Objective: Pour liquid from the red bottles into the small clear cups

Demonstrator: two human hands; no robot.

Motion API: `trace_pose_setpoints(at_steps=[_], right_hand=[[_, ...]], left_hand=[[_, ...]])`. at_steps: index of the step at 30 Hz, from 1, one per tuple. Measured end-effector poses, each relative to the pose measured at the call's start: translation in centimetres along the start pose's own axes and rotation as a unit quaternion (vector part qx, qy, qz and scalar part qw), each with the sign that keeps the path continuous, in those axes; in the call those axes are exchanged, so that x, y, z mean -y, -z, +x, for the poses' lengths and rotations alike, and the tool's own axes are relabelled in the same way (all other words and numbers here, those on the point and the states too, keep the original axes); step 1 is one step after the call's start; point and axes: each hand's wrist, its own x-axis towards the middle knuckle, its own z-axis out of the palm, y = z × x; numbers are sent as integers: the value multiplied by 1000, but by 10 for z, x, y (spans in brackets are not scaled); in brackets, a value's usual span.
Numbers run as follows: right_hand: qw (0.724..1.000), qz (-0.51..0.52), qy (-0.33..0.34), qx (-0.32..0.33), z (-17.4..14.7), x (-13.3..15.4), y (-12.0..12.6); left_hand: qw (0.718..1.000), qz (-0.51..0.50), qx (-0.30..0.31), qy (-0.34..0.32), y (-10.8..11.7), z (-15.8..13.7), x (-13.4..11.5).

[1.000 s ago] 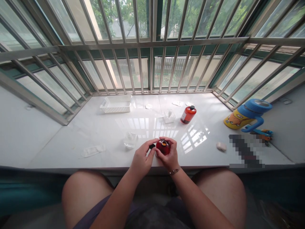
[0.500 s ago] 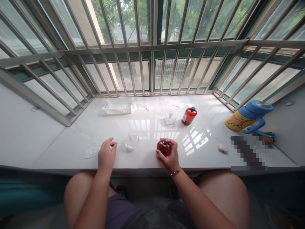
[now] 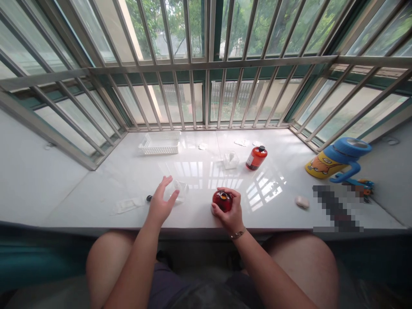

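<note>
My right hand point(image 3: 232, 211) is wrapped round an uncapped dark red bottle point(image 3: 221, 200) that stands upright near the counter's front edge. Something orange shows in its round mouth. My left hand point(image 3: 162, 201) has its thumb and fingers apart and holds nothing. Its fingers are beside a clear, faceted glass-like container point(image 3: 180, 191), partly hidden behind them; I cannot tell whether they touch it. A small black cap point(image 3: 149, 198) lies on the counter just left of my left hand. Farther left is a flat, whitish wrapper point(image 3: 128, 206).
On the white counter point(image 3: 199, 214) are a white basket point(image 3: 160, 146), a second clear container point(image 3: 230, 160), a capped red bottle point(image 3: 256, 158) and paper scraps point(image 3: 241, 143). At right stand a pinkish block point(image 3: 302, 202), a blue-and-yellow jug point(image 3: 336, 159) and a blurred-out dark object point(image 3: 336, 210). Metal bars point(image 3: 206, 66) line the window.
My left hand has let go of the black cap, leaving it on the counter, and moved right to the clear container with fingers spread. My right hand still holds the red bottle.
</note>
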Motion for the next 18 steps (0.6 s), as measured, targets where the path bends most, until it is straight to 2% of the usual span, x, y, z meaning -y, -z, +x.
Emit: trace_pose_setpoints(at_steps=[4, 10, 18], right_hand=[[1000, -2, 2, 2, 0, 1, 0], [1000, -3, 2, 7, 0, 1, 0], [1000, 5, 1, 5, 0, -1, 1]], left_hand=[[996, -10, 38, 85, -30, 9, -13], [1000, -4, 3, 25, -55, 5, -23], [998, -42, 10, 42, -57, 4, -23]])
